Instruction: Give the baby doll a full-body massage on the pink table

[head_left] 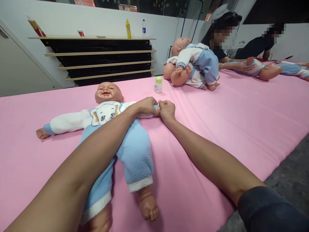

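A baby doll (137, 145) in a white top with an elephant face and light blue fleece trousers lies on its back, head away from me, arms spread. My left hand (147, 107) reaches across its chest and is closed around the blue cuff at the end of its sleeve, on the right side of the view. Against that cuff, my right hand (167, 110) is closed on the doll's hand, which my fingers mostly hide. Just beyond my hands stands a small bottle (158, 85) with a green cap.
Several dolls (193, 64) lie piled at the back of the pink-covered table (205, 116). To the right, a person (220, 35) handles another doll (260, 70), with a second person (256, 42) behind. Bottles (128, 29) stand on a shelf unit (96, 51) against the wall.
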`<state>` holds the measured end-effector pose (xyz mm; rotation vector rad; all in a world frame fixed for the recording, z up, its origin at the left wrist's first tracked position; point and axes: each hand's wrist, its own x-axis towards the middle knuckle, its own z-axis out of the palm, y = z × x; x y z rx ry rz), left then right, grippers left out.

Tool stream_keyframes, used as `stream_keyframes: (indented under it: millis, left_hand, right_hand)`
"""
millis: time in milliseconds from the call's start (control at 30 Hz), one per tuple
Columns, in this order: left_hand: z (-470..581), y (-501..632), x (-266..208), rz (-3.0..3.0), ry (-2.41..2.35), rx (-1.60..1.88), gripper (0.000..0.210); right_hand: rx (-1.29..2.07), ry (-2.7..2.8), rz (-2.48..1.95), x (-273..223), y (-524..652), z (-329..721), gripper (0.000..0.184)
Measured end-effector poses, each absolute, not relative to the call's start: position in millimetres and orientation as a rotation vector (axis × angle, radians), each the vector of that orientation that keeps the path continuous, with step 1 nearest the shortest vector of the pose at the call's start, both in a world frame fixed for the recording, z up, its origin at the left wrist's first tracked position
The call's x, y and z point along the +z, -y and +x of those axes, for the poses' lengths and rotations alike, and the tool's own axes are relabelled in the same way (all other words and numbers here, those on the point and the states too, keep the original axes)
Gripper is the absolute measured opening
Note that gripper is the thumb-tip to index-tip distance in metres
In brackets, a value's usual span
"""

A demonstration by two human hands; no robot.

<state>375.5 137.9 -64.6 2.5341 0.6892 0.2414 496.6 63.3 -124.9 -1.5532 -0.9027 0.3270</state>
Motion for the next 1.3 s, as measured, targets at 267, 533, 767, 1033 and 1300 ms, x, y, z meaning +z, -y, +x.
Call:
stream_keyframes:
  millis: [267, 533, 767, 1033, 1300]
  left_hand:
    - [374.6, -138.2, -63.5, 2.694, -0.66, 0.288, 0.044]
    - [364.9, -122.1, -43.0, 2.81, -0.658, 0.531, 0.053]
    - [271.1, -111.7, -6.5, 2.53, -0.931, 1.439, 0.03]
    - [53.7, -99.4, -87.9, 2.208, -2.134, 1.241, 0.068]
    - [21.9, -106.1, -118.0, 1.839, -2.335, 0.951, 0.039]
  right_hand:
    - [0.253, 0.878, -1.536, -127.6, -63.1, 497.9, 0.041]
    - [0.295, 0.861, -1.534, -129.0, -62.3, 499.7, 0.027]
    - [0.149, 0.878, -1.621, -132.2, -64.0, 501.9, 0.023]
    - [0.1, 0.949, -1.685, -137.9, -65.4, 506.4, 0.027]
    - [-0.05, 1.038, -1.798, -137.1, -60.9, 510.4, 0.033]
